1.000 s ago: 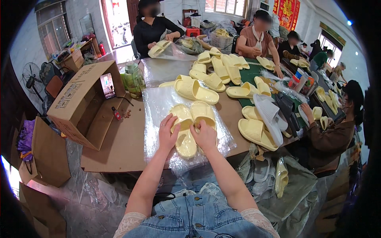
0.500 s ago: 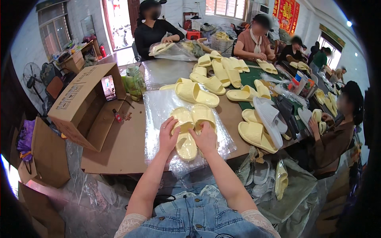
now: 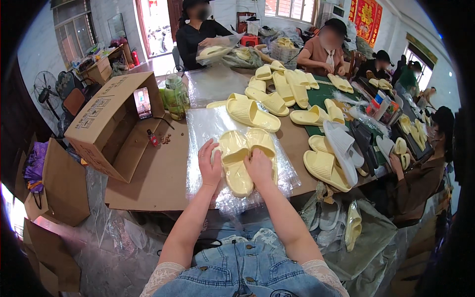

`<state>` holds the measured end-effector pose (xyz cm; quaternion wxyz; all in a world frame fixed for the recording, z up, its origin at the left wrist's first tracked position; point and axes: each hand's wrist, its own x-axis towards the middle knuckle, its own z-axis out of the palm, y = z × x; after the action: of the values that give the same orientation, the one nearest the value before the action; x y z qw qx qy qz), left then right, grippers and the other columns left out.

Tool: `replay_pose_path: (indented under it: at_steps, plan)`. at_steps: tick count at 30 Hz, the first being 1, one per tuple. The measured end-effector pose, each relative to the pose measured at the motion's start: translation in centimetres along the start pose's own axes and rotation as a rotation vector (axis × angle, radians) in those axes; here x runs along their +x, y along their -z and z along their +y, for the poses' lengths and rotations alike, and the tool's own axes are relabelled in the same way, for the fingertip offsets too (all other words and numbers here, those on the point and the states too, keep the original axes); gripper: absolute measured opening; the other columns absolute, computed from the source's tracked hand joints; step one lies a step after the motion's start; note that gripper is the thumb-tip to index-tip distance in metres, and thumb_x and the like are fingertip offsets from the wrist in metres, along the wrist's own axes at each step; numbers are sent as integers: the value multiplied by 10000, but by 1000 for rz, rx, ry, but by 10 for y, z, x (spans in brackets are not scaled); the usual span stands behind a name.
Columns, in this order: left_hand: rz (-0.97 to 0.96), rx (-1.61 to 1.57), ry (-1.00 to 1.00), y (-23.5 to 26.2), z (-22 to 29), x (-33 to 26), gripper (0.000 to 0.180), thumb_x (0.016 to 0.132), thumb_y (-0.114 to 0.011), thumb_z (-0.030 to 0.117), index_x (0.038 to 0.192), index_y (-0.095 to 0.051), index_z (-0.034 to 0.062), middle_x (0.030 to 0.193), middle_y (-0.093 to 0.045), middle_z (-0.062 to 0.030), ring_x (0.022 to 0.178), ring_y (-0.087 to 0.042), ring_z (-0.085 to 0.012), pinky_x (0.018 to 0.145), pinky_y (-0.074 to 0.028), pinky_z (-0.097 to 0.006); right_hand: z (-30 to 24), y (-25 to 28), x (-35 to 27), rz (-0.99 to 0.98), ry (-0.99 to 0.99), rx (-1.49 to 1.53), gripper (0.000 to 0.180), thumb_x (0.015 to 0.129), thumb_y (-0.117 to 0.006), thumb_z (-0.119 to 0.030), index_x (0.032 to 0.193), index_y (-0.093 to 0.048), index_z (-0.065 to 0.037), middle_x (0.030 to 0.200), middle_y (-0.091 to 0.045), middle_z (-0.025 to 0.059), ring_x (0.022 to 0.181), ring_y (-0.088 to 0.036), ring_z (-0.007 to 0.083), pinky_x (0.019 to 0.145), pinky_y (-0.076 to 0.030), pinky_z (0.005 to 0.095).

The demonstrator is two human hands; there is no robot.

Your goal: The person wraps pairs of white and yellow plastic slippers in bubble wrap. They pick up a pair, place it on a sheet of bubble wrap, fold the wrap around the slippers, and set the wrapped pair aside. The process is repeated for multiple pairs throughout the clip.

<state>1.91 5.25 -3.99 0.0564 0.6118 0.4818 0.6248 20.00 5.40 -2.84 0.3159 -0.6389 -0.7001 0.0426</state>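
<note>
A pair of pale yellow slippers (image 3: 238, 177) lies side by side in clear plastic, with toe ends toward me shining through the film. Beside the left slipper, my left hand (image 3: 209, 162) has its fingers stretched and apart, holding nothing. My right hand (image 3: 260, 169) rests on the right slipper, its fingers bent round the strap area; the fingertips are partly hidden. Under the pair is a stack of clear plastic bags (image 3: 197, 129) on the cardboard-covered table. Just beyond lies another ribbed yellow slipper (image 3: 247, 113).
An open cardboard box (image 3: 106, 123) holding a lit phone (image 3: 143, 103) stands left, near a green jar (image 3: 175, 96) and a small red bottle (image 3: 152, 138). More yellow slippers (image 3: 324, 168) and a white slipper (image 3: 341, 151) crowd the right. Several people work around the table.
My left hand has moved off the left slipper and opened beside it. My right hand stays on the right slipper. The whole view has shifted slightly.
</note>
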Motion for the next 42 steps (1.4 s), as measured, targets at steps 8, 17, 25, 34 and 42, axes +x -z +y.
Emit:
replay_pose_path:
  at_steps: [8,17,25,34,42]
  plan:
    - [-71,-122,351,-12,0,-5,335,1023,-503,231,1268,-599,23,1344,-572,-204,1260,-526,-355,1087,-396,-419,12,32,-27,-25,-86,0,320,907,-654,-318,944,-573,-11,912,-649,214,850,-662,403,754,-525,506]
    - [-80,1,203,-10,-26,-6,330,1050,-471,221,1229,-629,-7,1294,-585,-156,1216,-537,-270,1064,-400,-378,17,22,-10,4,2,72,266,887,-643,-296,914,-599,-35,876,-664,182,798,-663,390,723,-522,492]
    - [-77,-92,300,-8,-30,-3,403,1083,-405,280,1317,-566,-5,1316,-531,-163,1168,-556,-264,994,-463,-365,73,113,-89,-101,35,246,287,773,-678,-289,746,-586,-19,687,-620,166,653,-622,349,610,-497,443]
    - [-104,-124,289,-7,-26,-5,385,1071,-451,272,1288,-582,-18,1297,-543,-160,1193,-551,-281,1032,-433,-374,179,333,-201,-535,-494,210,250,738,-685,-224,741,-593,8,621,-529,82,633,-511,135,577,-425,335]
    - [-144,26,226,-11,-30,-2,365,1064,-466,257,1275,-589,-13,1257,-561,-165,1140,-572,-275,989,-451,-366,308,297,-236,-285,-364,-682,328,727,-713,-349,821,-683,-36,837,-697,173,816,-676,368,754,-535,475]
